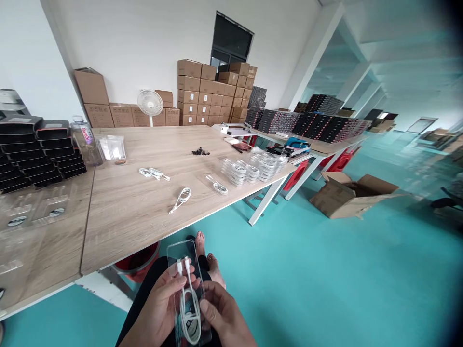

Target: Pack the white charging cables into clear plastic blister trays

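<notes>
Your left hand [170, 289] grips the clear tray [178, 250] over your lap, thumb up by the white cable [190, 315]. Your right hand [226, 308] closes on the tray's right edge, thumb and fingers bent by the cable loop. Hands are close together, both on the one piece. The cable is coiled, lying over the tray with its two plugs toward the far end. I can't tell if it's seated; I'd call this unit part-done, not finished.

Out from you, on the desk [119, 231]: one loose coiled cable [181, 199] near the edge and more loose white cable [154, 174] farther left. Those look like remaining work. Just right of them, a single tray with a cable [217, 185] lies flat; beyond it, filled trays [238, 171] stand in stacks. I'd count those as done; exact number too blurred to give.

At left, flat clear trays [47, 207] with dark ovals show no cable, so I'd put them as left to fill. Black boxes [39, 149] are stacked behind them. Small black pieces [201, 151] sit in a pile mid-desk; can't tell their part in this. Can't judge the overall total from here.
</notes>
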Demonstrator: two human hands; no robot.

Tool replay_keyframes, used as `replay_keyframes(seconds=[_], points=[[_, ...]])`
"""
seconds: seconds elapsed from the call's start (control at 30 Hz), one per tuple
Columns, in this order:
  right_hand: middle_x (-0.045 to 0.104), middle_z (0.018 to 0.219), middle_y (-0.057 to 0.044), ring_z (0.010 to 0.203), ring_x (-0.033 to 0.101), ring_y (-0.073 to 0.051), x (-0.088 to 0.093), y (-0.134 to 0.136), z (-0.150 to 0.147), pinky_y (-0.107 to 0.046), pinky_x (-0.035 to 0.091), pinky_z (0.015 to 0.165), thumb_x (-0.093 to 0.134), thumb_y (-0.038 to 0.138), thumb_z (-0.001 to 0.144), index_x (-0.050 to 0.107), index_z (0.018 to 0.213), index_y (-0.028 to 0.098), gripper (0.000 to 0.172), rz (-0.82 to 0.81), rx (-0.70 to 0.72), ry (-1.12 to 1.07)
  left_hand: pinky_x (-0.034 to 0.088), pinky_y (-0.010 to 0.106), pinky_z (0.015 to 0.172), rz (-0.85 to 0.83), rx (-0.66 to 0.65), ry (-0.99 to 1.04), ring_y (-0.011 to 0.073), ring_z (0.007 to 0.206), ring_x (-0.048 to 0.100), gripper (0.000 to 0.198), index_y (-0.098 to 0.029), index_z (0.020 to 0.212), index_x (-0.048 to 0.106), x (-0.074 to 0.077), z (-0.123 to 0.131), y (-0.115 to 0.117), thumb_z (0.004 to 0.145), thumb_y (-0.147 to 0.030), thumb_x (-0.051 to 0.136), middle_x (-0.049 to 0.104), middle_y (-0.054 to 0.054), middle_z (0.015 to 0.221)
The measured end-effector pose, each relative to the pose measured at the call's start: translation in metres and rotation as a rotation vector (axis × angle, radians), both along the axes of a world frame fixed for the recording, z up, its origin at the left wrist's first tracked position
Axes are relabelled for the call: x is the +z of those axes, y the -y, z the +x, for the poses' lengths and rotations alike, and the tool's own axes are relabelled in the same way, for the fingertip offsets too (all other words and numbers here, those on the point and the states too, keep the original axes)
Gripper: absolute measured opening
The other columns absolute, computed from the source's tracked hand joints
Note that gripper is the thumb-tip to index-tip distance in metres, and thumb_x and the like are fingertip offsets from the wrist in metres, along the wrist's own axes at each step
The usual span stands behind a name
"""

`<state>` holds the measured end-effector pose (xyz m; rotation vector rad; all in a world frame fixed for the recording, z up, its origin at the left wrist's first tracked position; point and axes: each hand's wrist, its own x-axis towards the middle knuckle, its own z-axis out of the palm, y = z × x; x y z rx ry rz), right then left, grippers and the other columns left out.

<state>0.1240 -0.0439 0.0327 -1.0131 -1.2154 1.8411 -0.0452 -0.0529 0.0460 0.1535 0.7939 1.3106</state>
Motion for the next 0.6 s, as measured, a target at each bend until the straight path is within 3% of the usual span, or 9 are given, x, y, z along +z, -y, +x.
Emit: replay_keyframes(seconds=[0.2,0.37,0.6], points=[[0.059,0.086,0.0,0.078,0.054,-0.017,0.024,-0.009,-0.006,-0.032,0.045,0.072,0.073,0.057,0.08,0.062,0.115,0.023,0.049,0.096,-0.131,0.049,0.052,0.027,0.071,0.068,-0.051,0.046,0.0151,0.07,0.065,0.02,-0.018,0.093,0.075,0.014,0.009,0.002,0.074,-0.019,0.08,0.07,0.003,0.077],[0.061,0.09,-0.002,0.083,0.054,-0.019,0.025,-0.013,-0.011,-0.035,0.045,0.079,0.074,0.052,0.081,0.062,0.115,0.023,0.047,0.15,-0.135,0.077,0.05,0.025,0.07,0.028,-0.034,0.061,0.0143,0.071,0.064,0.016,-0.015,0.08,0.074,0.022,0.013,0.003,0.069,-0.02,0.085,0.069,0.004,0.078],[0.069,0.097,-0.006,0.088,0.06,-0.022,0.023,-0.012,-0.014,-0.037,0.047,0.083,0.075,0.051,0.081,0.066,0.11,0.021,0.042,0.14,-0.107,0.034,0.051,0.026,0.071,-0.013,-0.02,0.109,0.0142,0.07,0.064,0.015,-0.016,0.082,0.074,0.02,0.016,0.002,0.071,-0.019,0.084,0.069,0.003,0.074]])
